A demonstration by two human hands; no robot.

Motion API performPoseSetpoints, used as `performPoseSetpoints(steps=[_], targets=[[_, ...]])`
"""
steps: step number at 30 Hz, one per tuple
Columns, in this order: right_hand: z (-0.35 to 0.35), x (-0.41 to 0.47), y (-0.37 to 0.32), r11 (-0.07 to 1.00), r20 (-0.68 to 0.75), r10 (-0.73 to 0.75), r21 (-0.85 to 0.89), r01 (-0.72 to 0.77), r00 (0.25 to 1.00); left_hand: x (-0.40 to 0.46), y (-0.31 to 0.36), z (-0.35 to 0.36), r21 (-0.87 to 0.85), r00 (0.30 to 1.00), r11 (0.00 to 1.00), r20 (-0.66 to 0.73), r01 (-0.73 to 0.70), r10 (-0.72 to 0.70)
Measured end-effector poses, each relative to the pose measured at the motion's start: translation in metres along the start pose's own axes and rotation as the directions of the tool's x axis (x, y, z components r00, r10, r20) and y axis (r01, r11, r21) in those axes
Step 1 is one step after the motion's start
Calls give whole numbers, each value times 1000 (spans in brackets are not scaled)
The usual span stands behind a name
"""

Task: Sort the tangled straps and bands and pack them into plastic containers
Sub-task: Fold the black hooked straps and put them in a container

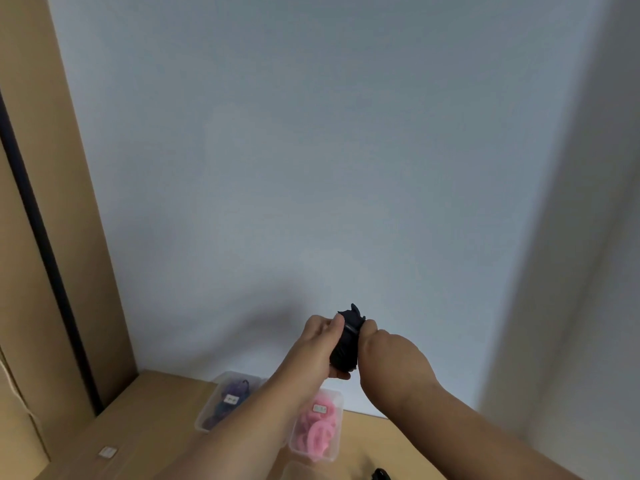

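Both up off the bench (166, 403): my left hand (320, 341) grips the black strap bundle (346, 344) from below to steady it, my right hand (388, 351) pinches its band, cinching it. Pink container (317, 427) and purple container (225, 400) wait underneath.

Two bare forearms, no sleeves, left hand (320, 341), right hand (388, 355)

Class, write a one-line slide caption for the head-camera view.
Both hands grip a black strap bundle above two packed containers.
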State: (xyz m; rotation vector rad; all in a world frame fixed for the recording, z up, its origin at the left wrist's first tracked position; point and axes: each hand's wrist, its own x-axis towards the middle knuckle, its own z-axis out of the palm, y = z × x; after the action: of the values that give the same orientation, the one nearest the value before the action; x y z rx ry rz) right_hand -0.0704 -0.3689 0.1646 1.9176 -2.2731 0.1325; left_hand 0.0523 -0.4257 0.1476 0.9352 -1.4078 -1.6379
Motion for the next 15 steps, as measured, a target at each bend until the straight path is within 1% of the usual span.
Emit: performPoseSetpoints(steps=[2,5,8,10,13,15], targets=[[1,1,0,1000,-8,-22,0,22,1000,3,-3,-4,-15,1000,1000,2,13,-13],[2,2,2,998,1,-53,19,53,999,7,-1,-11,-85,994,995,102,56,-48],[3,2,3,998,2,-64,20,64,998,10,-1,-15,-102,990,994,135,47,-33],[4,3,2,999,-2,-53,-2,53,999,11,-1,-11,-66,997,998,81,25,-20],[7,4,2,999,6,-50,5,49,999,10,-4,0,56,999,998,-29,-26,27],[11,4,4,998,7,-52,34,52,999,9,-7,3,122,996,990,-49,-71,77]])
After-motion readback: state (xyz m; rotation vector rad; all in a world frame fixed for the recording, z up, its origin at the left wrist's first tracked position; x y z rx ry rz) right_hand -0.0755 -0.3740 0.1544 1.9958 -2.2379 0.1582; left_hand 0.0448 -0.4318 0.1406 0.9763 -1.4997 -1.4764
